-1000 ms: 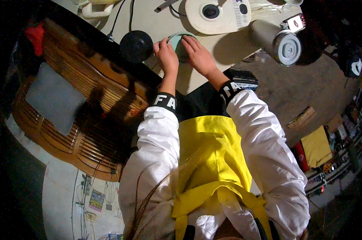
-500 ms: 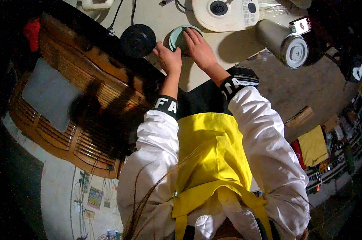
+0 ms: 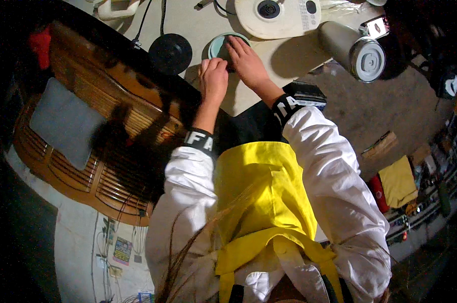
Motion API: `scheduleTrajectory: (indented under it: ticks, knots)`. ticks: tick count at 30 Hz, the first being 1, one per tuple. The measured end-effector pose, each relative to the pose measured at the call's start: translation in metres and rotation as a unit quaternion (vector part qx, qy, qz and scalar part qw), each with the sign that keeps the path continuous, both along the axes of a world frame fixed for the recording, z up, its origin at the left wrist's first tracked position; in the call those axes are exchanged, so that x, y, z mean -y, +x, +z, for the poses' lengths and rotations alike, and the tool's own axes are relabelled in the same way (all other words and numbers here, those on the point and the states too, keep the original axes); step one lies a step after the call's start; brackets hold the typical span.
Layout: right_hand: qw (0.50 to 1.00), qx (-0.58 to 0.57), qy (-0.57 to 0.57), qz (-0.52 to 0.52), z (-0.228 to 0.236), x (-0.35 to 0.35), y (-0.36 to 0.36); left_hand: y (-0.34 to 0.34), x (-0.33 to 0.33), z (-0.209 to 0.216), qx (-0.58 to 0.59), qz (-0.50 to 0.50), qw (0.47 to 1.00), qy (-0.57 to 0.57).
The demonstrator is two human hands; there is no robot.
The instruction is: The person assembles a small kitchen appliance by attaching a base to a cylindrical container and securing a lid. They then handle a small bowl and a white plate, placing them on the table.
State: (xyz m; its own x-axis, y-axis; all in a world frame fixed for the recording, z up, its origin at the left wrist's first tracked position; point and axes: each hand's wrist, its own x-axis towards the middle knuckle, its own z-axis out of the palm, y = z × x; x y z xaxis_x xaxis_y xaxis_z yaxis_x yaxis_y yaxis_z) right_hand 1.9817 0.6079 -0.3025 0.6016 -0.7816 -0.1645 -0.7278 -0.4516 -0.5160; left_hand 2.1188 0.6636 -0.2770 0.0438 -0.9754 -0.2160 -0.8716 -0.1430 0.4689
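Observation:
A pale green round dish (image 3: pixel 218 47) lies on the light tabletop, partly covered by my hands. Over its right side my right hand (image 3: pixel 246 59) is stretched, fingers long and resting on or just inside it. My left hand (image 3: pixel 213 81) has its fingers curled together at the dish's near left rim and seems to grip it; the fingertips are partly hidden. Left of the dish sits a black round disc (image 3: pixel 170 54) with a cord running away from it.
Behind the dish stands a white appliance base (image 3: pixel 284 20) with a dark centre. A grey cylinder with a pale lid (image 3: pixel 368 59) lies at the table's right edge, by a small card-like item (image 3: pixel 376 27). A wooden bench with a grey cushion (image 3: pixel 65 122) is at left.
My left hand has moved right, away from the black disc, to the dish's near rim, and its fingers have curled in. My right hand stays over the dish. The whole view has shifted slightly.

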Motion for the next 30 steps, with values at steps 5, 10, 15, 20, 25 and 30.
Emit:
scheduleTrajectory:
  ticks: [5,10,15,20,25,30]
  knots:
    - [1.000,-0.010,-0.012,0.008,-0.003,-0.001,0.001,0.031,0.012,-0.003,-0.035,-0.175,0.982,0.065]
    - [1.000,-0.012,-0.020,0.003,-0.006,-0.003,0.000,0.035,0.021,-0.001,-0.031,-0.234,0.967,0.099]
    - [1.000,-0.003,-0.010,-0.002,-0.005,-0.002,0.000,0.038,0.014,-0.001,-0.013,-0.251,0.967,0.046]
    - [1.000,-0.017,-0.018,0.008,-0.002,-0.002,0.003,0.040,0.015,0.001,0.019,-0.286,0.958,-0.024]
    - [0.999,-0.038,0.000,0.004,0.005,0.000,0.007,0.041,0.012,0.001,0.043,-0.291,0.955,-0.029]
    - [0.997,-0.082,-0.002,0.003,0.009,0.002,0.014,0.045,0.015,0.004,0.069,-0.325,0.943,-0.010]
